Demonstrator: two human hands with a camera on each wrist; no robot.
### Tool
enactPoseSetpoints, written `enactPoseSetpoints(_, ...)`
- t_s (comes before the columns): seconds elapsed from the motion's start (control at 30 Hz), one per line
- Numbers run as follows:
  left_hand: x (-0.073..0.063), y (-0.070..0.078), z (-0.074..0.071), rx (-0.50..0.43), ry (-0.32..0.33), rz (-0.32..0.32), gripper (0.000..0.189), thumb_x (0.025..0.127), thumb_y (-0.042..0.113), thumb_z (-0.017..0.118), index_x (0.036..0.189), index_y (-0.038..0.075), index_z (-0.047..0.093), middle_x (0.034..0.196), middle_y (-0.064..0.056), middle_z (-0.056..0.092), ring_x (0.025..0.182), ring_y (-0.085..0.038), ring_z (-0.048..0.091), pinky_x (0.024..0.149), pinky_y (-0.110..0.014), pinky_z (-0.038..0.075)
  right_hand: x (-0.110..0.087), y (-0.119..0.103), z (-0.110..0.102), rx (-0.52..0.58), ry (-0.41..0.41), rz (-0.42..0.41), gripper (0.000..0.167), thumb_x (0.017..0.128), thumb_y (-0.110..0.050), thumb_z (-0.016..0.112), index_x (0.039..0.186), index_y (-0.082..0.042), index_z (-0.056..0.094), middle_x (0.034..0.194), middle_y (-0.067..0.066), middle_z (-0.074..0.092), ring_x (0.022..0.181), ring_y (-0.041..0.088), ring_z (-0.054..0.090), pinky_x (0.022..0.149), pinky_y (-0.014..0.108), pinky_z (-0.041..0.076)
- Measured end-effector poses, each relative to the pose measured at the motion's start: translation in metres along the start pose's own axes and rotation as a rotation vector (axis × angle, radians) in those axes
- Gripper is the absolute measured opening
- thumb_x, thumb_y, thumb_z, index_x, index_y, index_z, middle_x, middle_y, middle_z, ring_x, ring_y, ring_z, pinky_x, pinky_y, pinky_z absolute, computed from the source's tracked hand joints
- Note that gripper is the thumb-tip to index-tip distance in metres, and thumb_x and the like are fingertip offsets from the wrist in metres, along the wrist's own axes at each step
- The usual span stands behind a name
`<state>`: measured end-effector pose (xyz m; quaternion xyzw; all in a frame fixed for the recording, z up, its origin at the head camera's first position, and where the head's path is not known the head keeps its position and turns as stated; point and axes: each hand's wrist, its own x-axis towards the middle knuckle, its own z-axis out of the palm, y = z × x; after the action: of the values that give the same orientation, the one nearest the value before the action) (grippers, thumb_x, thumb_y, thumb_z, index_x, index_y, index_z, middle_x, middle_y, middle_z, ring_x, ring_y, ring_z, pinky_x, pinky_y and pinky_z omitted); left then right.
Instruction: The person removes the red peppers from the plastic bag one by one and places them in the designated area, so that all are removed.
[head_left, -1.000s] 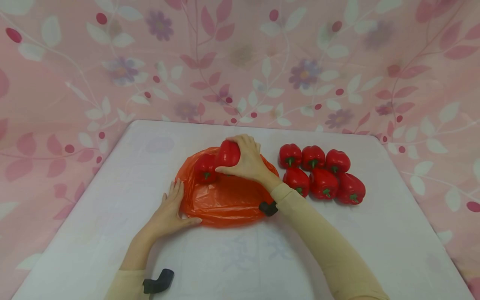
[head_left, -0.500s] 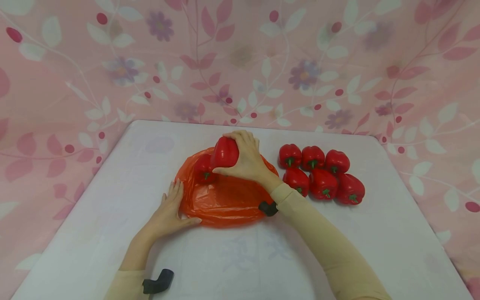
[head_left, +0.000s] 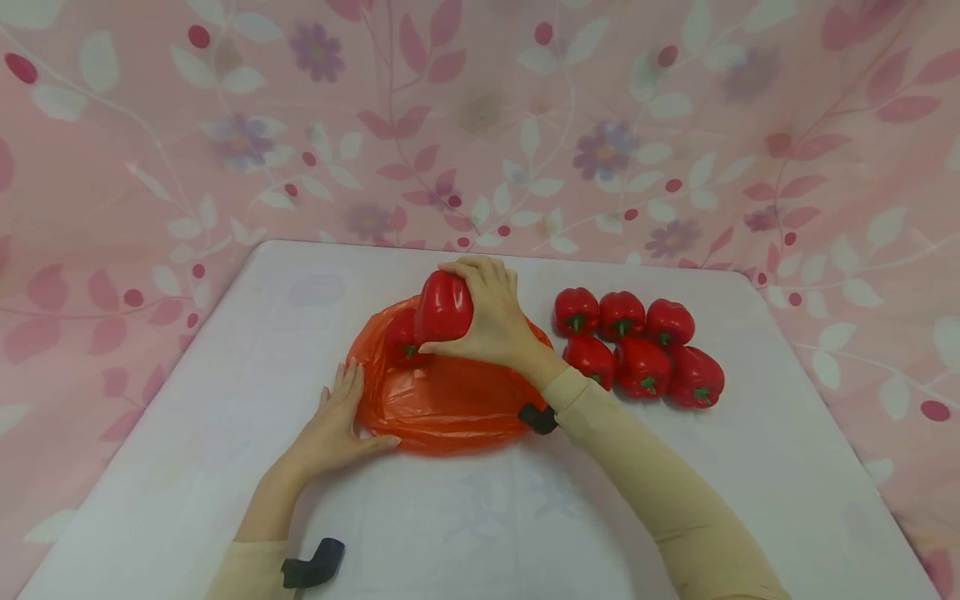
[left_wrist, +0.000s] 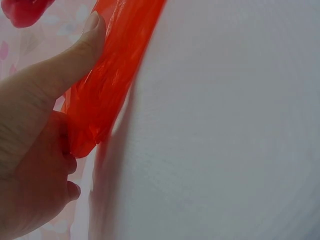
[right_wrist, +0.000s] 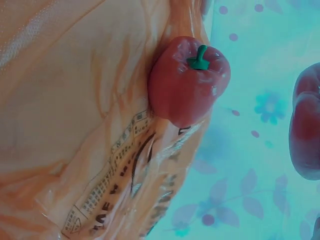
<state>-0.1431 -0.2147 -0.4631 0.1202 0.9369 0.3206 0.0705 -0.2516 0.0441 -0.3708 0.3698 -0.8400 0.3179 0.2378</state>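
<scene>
My right hand (head_left: 487, 312) grips a red bell pepper (head_left: 444, 307), thumb on its near side and fingers over its far side, above the opening of an orange plastic bag (head_left: 457, 442). Another red bell pepper (right_wrist: 187, 85) with a green stem lies in the bag at its left, partly covered by the held one in the head view. The held pepper shows at the right edge of the right wrist view. My left hand (head_left: 333, 425) rests spread against the bag's left front rim. Its thumb (left_wrist: 75, 62) lies along the orange plastic in the left wrist view.
Several red bell peppers (head_left: 641, 367) stand in two rows on the white table (head_left: 465, 517), right of the bag. A pink floral cloth (head_left: 480, 125) hangs behind the table. Each wrist carries a black mount (head_left: 313, 567).
My right hand has lifted the held bell pepper slightly and moved it a little left over the bag. My left hand stays at the rim.
</scene>
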Motion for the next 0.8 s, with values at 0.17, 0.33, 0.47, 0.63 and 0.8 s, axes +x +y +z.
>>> enactPoseSetpoints(0.17, 0.001, -0.001, 0.000, 0.001, -0.006, -0.006, 0.123, 0.071, 0.056, 0.077, 0.152, -0.003, 0.006, 0.160, -0.020, -0.002, 0.145, -0.037, -0.009, 0.111, -0.064, 0.002, -0.001, -0.003, -0.004, -0.019, 0.003, -0.029, 0.095, 0.059, -0.056, 0.086, 0.132, -0.010, 0.045, 0.131, 0.009, 0.044, 0.122, 0.025, 0.035, 0.093, 0.043, 0.032)
enactPoseSetpoints(0.33, 0.001, -0.002, 0.000, 0.005, -0.007, -0.004, 0.124, 0.071, 0.056, 0.078, 0.152, -0.005, 0.006, 0.159, -0.021, -0.002, 0.145, -0.037, -0.009, 0.111, -0.064, 0.002, -0.004, -0.004, -0.009, -0.037, 0.014, -0.054, 0.095, 0.059, -0.055, 0.086, 0.132, -0.009, 0.045, 0.131, 0.010, 0.044, 0.124, 0.025, 0.035, 0.096, 0.045, 0.032)
enactPoseSetpoints(0.47, 0.002, -0.002, 0.000, 0.014, -0.008, -0.004, 0.124, 0.071, 0.056, 0.078, 0.152, -0.004, 0.006, 0.159, -0.020, -0.003, 0.145, -0.036, -0.009, 0.112, -0.063, 0.002, -0.006, -0.004, -0.013, -0.046, 0.014, -0.065, 0.096, 0.058, -0.054, 0.086, 0.132, -0.009, 0.045, 0.131, 0.010, 0.044, 0.125, 0.025, 0.035, 0.097, 0.046, 0.032)
enactPoseSetpoints(0.63, 0.002, -0.001, 0.001, 0.013, -0.012, -0.008, 0.124, 0.071, 0.056, 0.078, 0.152, -0.003, 0.005, 0.160, -0.019, -0.003, 0.145, -0.036, -0.009, 0.112, -0.063, 0.002, -0.011, -0.002, -0.018, -0.048, 0.014, -0.069, 0.097, 0.057, -0.055, 0.086, 0.132, -0.010, 0.045, 0.131, 0.010, 0.044, 0.125, 0.026, 0.034, 0.096, 0.047, 0.032)
enactPoseSetpoints(0.8, 0.002, -0.001, 0.001, 0.009, -0.015, -0.009, 0.124, 0.071, 0.056, 0.078, 0.152, -0.003, 0.004, 0.160, -0.019, -0.004, 0.145, -0.036, -0.010, 0.112, -0.063, 0.001, -0.015, -0.001, -0.023, -0.045, 0.028, -0.076, 0.097, 0.057, -0.053, 0.087, 0.133, -0.010, 0.045, 0.132, 0.010, 0.044, 0.125, 0.026, 0.035, 0.096, 0.047, 0.032)
